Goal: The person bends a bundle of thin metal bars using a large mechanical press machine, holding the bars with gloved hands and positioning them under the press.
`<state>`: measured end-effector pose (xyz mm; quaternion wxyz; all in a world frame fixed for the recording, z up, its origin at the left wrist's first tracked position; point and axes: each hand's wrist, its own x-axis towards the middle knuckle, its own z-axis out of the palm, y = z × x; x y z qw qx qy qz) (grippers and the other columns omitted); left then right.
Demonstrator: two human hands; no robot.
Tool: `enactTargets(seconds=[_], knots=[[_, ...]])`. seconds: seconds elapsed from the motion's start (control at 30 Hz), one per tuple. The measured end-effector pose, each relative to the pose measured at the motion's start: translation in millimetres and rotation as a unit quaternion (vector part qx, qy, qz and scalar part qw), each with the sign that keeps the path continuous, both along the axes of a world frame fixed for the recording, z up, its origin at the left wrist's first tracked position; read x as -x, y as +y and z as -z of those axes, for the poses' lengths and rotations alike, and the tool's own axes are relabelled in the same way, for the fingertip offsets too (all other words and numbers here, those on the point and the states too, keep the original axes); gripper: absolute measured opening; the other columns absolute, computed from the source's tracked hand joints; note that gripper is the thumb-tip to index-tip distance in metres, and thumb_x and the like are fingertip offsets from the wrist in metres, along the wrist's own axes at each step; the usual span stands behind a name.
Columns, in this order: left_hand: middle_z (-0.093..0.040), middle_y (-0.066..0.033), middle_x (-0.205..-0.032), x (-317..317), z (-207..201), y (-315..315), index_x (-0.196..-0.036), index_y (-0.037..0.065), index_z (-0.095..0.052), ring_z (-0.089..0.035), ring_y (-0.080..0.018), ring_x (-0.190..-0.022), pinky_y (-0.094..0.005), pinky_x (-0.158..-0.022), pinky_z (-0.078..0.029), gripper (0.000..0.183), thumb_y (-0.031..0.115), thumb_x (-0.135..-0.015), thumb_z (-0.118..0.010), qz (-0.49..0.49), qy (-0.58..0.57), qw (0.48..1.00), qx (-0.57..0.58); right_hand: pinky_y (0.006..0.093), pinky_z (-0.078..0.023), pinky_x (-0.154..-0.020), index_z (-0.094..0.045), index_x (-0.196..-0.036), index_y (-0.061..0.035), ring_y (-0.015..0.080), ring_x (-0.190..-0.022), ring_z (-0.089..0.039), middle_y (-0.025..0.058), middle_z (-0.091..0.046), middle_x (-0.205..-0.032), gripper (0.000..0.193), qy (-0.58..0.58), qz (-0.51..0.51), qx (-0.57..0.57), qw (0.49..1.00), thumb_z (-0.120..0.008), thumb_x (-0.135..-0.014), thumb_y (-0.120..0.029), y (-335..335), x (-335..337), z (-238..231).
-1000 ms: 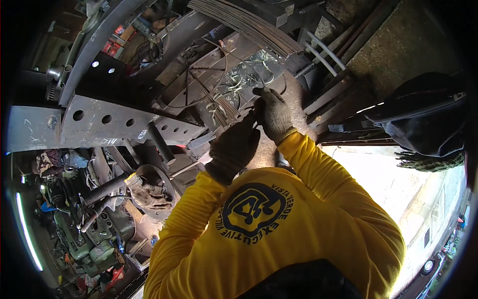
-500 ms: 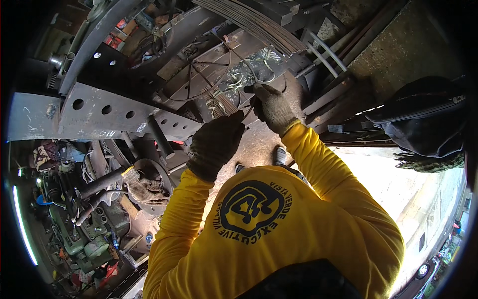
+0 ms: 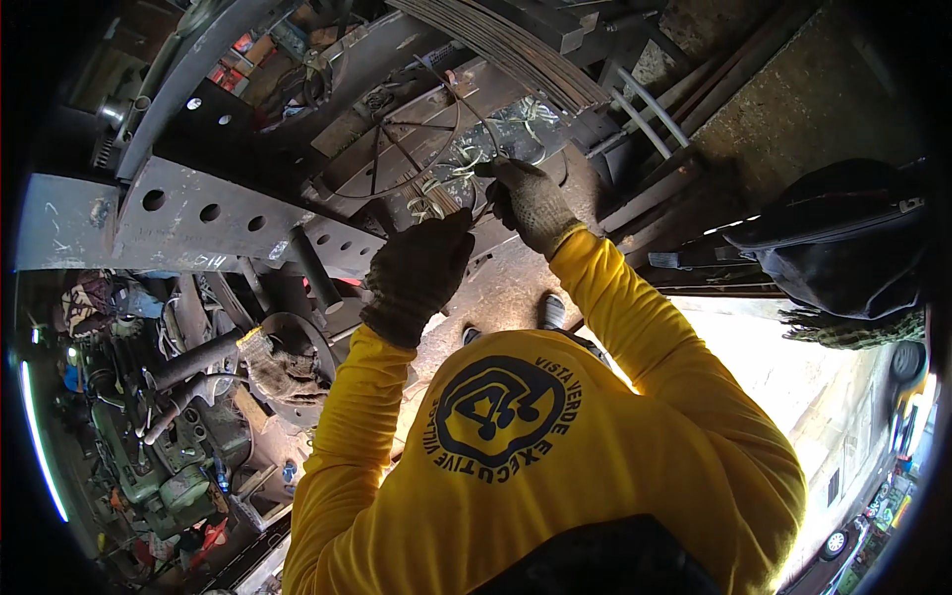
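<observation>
Both my hands wear knitted work gloves and are held close together in front of me. My right hand (image 3: 535, 206) is closed, thumb and fingers pinched at the end of a thin curved metal rod (image 3: 485, 119) that arcs away toward the far side. A short length of thin rod shows between the two hands. My left hand (image 3: 421, 276), lower and nearer, has its fingers curled toward that same length; its grip is mostly hidden behind the back of the glove. Beyond my hands a metal ring with spokes (image 3: 378, 164) lies near a bundle of thin rods (image 3: 434, 198).
A steel beam with round holes (image 3: 183, 233) runs in from the left. Long thin flat bars (image 3: 506, 45) are stacked at the far side. A black bag (image 3: 843, 253) hangs at right. A loose glove (image 3: 283, 367) and a green machine (image 3: 149, 456) are at left.
Both hands have shifted slightly to the left, the left one also a little higher. The curved rod stays at my right hand. The view has turned slightly.
</observation>
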<state>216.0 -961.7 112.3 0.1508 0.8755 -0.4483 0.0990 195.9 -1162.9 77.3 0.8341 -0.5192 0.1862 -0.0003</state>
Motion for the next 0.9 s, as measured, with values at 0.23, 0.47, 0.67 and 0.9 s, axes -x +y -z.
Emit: enactTargets(seconds=[0.23,0.47,0.67,0.9], knots=[[-0.074,-0.0073,-0.102,-7,3,1,-0.117,0.011,-0.072,-0.071,-0.0252,-0.091,-0.0383,-0.078,-0.057,0.026,0.027,-0.096,-0.066,0.010,0.014,1.000,0.018,0.0260,-0.040,-0.050,-0.070,-0.117,-0.0018,0.0127,-0.055,-0.052,0.0030,-0.056,-0.069,0.042,0.006,-0.026,-0.002,1.000,-0.049,-0.105,-0.037,-3,0,2],[-0.074,-0.0074,-0.097,-2,-2,-3,-0.115,0.012,-0.071,-0.070,-0.0267,-0.086,-0.0390,-0.073,-0.056,0.025,0.026,-0.096,-0.064,-0.009,0.003,1.000,-0.023,0.0284,-0.044,-0.051,-0.071,-0.114,-0.0040,0.0147,-0.058,-0.056,0.0039,-0.058,-0.071,0.037,-0.004,-0.029,-0.080,0.996,-0.050,-0.105,-0.034,-16,-7,10],[-0.074,-0.0066,-0.096,5,-2,-10,-0.117,0.014,-0.071,-0.070,-0.0272,-0.083,-0.0402,-0.073,-0.056,0.025,0.026,-0.096,-0.063,-0.032,-0.033,0.999,-0.001,0.0291,-0.047,-0.054,-0.070,-0.115,-0.0047,0.0155,-0.061,-0.058,0.0046,-0.059,-0.072,0.036,-0.006,-0.070,-0.116,0.991,-0.053,-0.104,-0.035,-18,-11,9],[-0.074,-0.0063,-0.097,6,-4,-25,-0.120,0.015,-0.071,-0.071,-0.0262,-0.085,-0.0403,-0.072,-0.056,0.029,0.029,-0.096,-0.065,-0.063,0.000,0.998,0.015,0.0290,-0.047,-0.055,-0.069,-0.116,-0.0036,0.0153,-0.061,-0.058,0.0049,-0.058,-0.071,0.037,-0.031,-0.081,-0.110,0.990,-0.054,-0.104,-0.035,-23,-16,13]])
